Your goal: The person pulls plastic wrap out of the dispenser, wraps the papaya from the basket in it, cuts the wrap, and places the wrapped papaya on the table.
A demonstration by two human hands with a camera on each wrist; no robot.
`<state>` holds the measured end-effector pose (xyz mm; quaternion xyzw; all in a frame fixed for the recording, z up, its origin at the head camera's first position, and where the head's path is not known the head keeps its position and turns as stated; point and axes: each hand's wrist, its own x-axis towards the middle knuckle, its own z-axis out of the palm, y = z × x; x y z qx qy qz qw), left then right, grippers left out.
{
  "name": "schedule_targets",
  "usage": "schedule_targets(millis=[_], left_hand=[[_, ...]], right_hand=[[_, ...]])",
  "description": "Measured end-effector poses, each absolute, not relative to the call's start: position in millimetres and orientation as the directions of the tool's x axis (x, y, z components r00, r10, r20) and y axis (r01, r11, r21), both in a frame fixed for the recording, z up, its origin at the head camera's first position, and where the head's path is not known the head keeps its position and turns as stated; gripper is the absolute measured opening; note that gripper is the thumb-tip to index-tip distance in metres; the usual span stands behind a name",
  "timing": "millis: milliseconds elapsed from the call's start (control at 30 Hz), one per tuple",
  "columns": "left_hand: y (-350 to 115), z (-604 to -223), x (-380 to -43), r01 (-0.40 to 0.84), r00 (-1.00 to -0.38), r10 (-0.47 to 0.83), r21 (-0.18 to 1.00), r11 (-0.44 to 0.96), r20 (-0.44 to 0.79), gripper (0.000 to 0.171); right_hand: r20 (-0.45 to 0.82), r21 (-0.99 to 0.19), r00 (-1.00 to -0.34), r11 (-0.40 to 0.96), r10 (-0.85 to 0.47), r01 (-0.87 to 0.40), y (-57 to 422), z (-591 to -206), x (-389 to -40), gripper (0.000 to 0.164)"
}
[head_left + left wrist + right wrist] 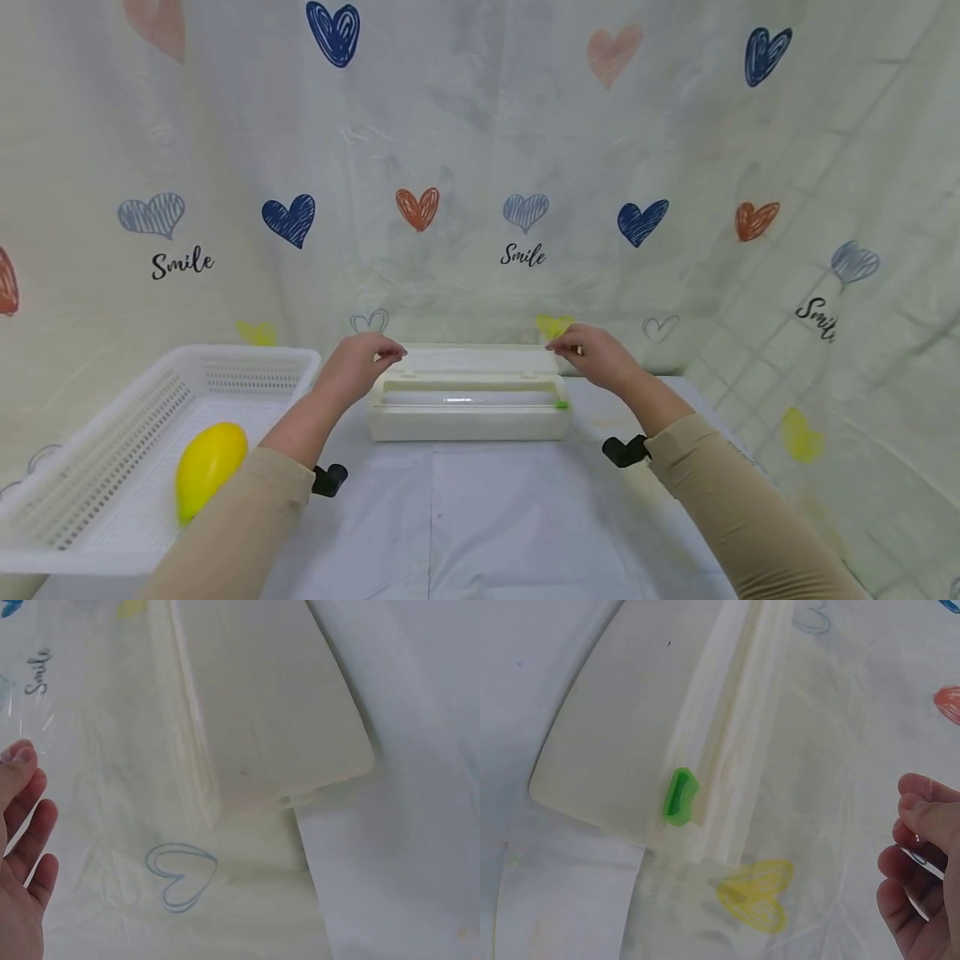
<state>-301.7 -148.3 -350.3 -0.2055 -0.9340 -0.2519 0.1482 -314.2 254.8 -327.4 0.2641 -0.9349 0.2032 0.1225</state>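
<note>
A white cling film dispenser (468,423) stands on the table with its lid (480,360) raised and a roll of film (457,398) inside. A green slide cutter (562,405) sits at its right end; the right wrist view shows this cutter (680,797) close up. Above the dispenser's back left corner, my left hand (354,367) pinches clear cling film (34,720) between thumb and forefinger. My right hand (596,354) pinches the film at the back right corner, thumb against forefinger. Between the hands the transparent sheet is hard to make out.
To the left is a white perforated plastic basket (180,354) holding a yellow mango-shaped fruit (210,467), partly behind the left forearm. A white cloth (480,517) covers the table. Behind it hangs a plastic curtain (465,108) printed with hearts.
</note>
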Motion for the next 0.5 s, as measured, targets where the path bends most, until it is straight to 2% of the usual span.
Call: schedule_targets(millis=[300, 500], left_hand=[[-146, -336, -296, 0.459, -0.870, 0.320, 0.383, 0.801, 0.375, 0.017], [-146, -328, -293, 0.487, -0.846, 0.338, 0.339, 0.805, 0.411, 0.017]], right_hand=[[0.347, -0.290, -0.826, 0.787, -0.444, -0.545, 255, -316, -312, 0.017], [0.376, -0.264, -0.808, 0.783, -0.453, -0.563, 258, -309, -312, 0.017]])
